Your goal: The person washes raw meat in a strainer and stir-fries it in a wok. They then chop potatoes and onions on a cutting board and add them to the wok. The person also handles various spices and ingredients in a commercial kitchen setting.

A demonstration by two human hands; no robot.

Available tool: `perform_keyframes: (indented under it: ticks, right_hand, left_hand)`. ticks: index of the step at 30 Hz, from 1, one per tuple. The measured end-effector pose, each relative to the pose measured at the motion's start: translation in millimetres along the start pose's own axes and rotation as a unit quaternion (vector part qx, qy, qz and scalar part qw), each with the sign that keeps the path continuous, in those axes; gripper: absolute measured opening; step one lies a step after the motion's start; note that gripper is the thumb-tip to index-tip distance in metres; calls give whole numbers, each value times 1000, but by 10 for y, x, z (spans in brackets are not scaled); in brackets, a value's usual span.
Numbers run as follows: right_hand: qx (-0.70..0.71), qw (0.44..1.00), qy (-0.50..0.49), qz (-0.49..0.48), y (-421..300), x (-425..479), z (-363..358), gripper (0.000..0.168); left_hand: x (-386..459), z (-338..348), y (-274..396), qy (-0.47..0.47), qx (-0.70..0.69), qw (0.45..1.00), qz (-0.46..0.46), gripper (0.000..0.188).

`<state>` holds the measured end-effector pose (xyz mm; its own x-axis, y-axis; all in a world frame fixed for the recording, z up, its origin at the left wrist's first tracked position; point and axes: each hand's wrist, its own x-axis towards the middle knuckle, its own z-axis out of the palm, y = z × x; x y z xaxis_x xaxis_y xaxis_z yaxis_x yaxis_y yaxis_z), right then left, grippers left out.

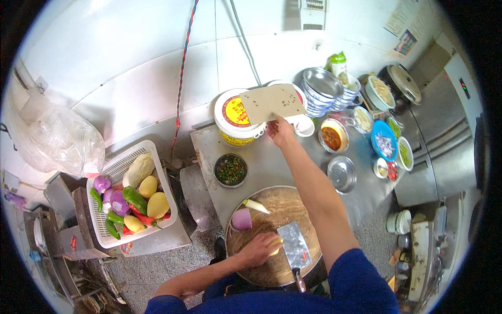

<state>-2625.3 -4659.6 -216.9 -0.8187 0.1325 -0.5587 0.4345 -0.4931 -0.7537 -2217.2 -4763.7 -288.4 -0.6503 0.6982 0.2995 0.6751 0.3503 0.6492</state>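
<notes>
My left hand [261, 249] is closed around a pale yellow piece of food [276, 246] over the round wooden chopping board [274, 272]. A cleaver [294, 245] lies flat just right of it, its handle towards me. Farther up the board are a cut purple onion [241, 219] and a white stalk piece [256, 206]. My right hand [279, 131] reaches to the near edge of a brown cardboard sheet [273, 104] on the lidded white buckets [235, 131]; its fingertips are partly hidden, so its grip is unclear.
A white plastic basket [171, 219] of vegetables stands at the left. On the steel table [266, 167] are a bowl of chopped peppers [231, 170], an empty metal bowl [342, 175], a bowl of red-brown sauce [331, 138], a blue basket [384, 140] and stacked bowls [319, 88].
</notes>
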Motion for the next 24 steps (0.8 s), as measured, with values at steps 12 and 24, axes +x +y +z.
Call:
perform_keyframes:
  ticks: [12,24]
  right_hand:
    - [141,982,-118,32,-645,-10,-93,9]
    - [180,971,-150,56,-831,86,-239,10]
  left_hand:
    - [1817,-2741,-1726,42,393,911,-114,35]
    - [2243,-2981,-1919,-113,320,931,-133,26]
